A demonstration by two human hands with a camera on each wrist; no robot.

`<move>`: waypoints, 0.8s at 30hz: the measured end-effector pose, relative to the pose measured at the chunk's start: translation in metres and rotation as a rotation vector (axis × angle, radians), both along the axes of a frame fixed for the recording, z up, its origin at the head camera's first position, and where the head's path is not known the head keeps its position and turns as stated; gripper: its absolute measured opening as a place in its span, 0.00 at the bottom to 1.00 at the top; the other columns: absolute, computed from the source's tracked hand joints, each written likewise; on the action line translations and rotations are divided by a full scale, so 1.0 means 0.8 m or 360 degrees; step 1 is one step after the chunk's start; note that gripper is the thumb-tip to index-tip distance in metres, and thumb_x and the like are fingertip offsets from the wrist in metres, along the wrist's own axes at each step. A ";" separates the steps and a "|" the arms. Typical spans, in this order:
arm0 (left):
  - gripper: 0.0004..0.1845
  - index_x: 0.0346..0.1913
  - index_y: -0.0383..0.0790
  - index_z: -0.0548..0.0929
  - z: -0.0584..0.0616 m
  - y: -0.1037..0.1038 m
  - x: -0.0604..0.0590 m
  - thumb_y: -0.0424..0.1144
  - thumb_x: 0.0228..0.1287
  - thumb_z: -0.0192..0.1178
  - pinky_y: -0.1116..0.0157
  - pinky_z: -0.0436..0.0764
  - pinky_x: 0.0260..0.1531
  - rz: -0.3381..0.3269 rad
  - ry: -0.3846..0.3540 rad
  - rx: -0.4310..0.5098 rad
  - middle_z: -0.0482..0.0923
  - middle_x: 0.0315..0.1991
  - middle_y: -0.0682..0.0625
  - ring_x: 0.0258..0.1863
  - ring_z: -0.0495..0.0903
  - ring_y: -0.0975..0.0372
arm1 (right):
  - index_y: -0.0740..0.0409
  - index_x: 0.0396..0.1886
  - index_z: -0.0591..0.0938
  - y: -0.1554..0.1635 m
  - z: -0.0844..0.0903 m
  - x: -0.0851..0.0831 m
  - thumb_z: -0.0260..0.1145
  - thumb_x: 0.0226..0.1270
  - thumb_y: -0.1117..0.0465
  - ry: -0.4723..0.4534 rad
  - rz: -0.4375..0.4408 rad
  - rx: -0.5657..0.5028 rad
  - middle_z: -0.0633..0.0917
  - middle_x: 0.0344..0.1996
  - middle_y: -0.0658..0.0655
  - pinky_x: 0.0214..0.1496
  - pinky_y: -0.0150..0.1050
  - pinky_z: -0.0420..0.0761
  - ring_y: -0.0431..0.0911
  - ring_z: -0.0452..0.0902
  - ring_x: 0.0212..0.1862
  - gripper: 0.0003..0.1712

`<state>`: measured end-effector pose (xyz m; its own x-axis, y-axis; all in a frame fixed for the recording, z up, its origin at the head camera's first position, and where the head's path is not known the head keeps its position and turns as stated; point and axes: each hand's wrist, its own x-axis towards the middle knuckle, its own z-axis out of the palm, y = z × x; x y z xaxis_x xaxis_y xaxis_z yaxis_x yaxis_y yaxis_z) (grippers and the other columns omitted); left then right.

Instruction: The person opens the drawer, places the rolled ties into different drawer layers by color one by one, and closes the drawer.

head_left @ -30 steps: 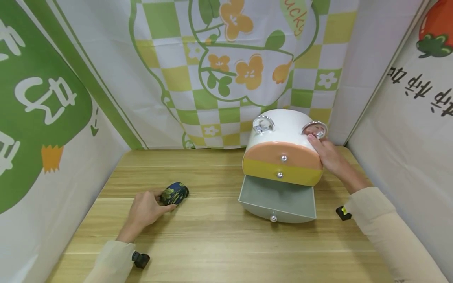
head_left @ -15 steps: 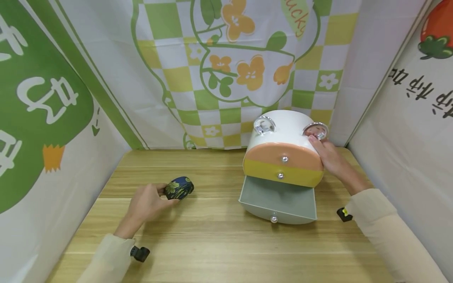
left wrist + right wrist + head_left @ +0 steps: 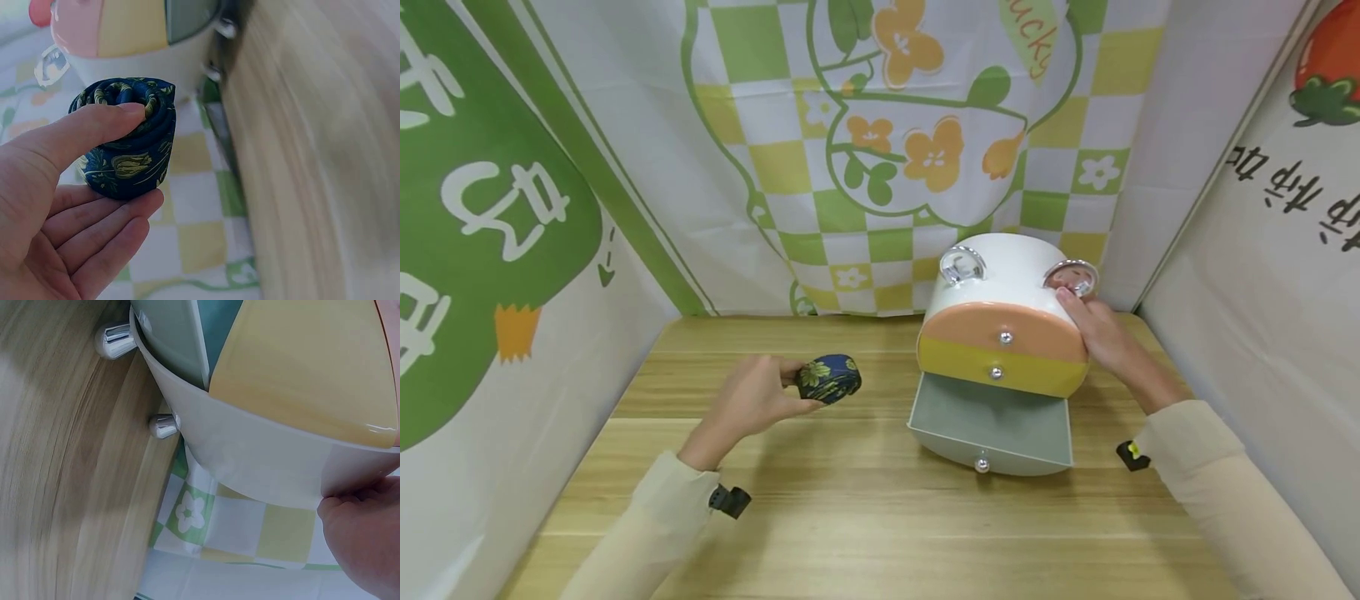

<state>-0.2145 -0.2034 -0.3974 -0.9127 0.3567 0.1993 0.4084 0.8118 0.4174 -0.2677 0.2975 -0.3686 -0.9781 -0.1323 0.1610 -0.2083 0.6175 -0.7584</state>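
Observation:
My left hand (image 3: pixel 752 398) holds a rolled dark blue tie with a yellow flower print (image 3: pixel 829 378) above the wooden table, left of the drawer box. In the left wrist view the thumb (image 3: pixel 81 128) presses on the roll (image 3: pixel 128 150) and the fingers curl under it. A rounded white drawer box (image 3: pixel 1003 333) stands at the back right, with an orange drawer, a yellow drawer and a grey bottom drawer (image 3: pixel 988 421) pulled out. My right hand (image 3: pixel 1101 333) rests against the box's right side, fingertips by a round silver ring (image 3: pixel 1070 273); its palm (image 3: pixel 365 534) touches the white wall (image 3: pixel 262 465).
Printed cloth walls close in the wooden table (image 3: pixel 850 500) on the left, back and right. A second silver ring (image 3: pixel 961 263) sits on the box's top left. Small silver knobs (image 3: pixel 981 464) stick out from the drawer fronts.
My left hand has lifted the rolled tie off the table and carried it right, toward the drawer box. The right hand and the box have stayed put.

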 end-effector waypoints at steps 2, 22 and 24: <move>0.25 0.51 0.43 0.92 0.008 0.013 -0.001 0.52 0.52 0.82 0.52 0.88 0.45 -0.0041 0.0005 0.0003 0.93 0.41 0.49 0.41 0.93 0.57 | 0.70 0.60 0.80 0.000 0.001 0.001 0.38 0.86 0.41 -0.0008 0.0006 -0.0011 0.85 0.42 0.63 0.60 0.43 0.73 0.42 0.77 0.46 0.38; 0.28 0.54 0.48 0.91 0.035 0.139 -0.021 0.51 0.48 0.84 0.66 0.84 0.37 -0.0546 0.0032 -0.0041 0.93 0.39 0.53 0.37 0.92 0.64 | 0.69 0.54 0.81 0.002 0.002 0.002 0.38 0.87 0.42 -0.0011 0.0004 -0.0011 0.83 0.28 0.45 0.52 0.36 0.74 0.35 0.78 0.38 0.37; 0.26 0.51 0.49 0.92 0.033 0.148 -0.023 0.51 0.47 0.84 0.68 0.81 0.33 -0.0596 0.0070 -0.0073 0.93 0.37 0.54 0.34 0.90 0.65 | 0.68 0.52 0.82 0.002 0.002 0.001 0.38 0.87 0.41 -0.0026 0.0010 -0.0006 0.83 0.26 0.46 0.51 0.36 0.75 0.36 0.79 0.36 0.37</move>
<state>-0.2333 -0.0848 -0.3714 -0.7084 0.6733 0.2116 0.6970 0.6205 0.3594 -0.2668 0.2991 -0.3666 -0.9797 -0.1378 0.1453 -0.1996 0.6134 -0.7641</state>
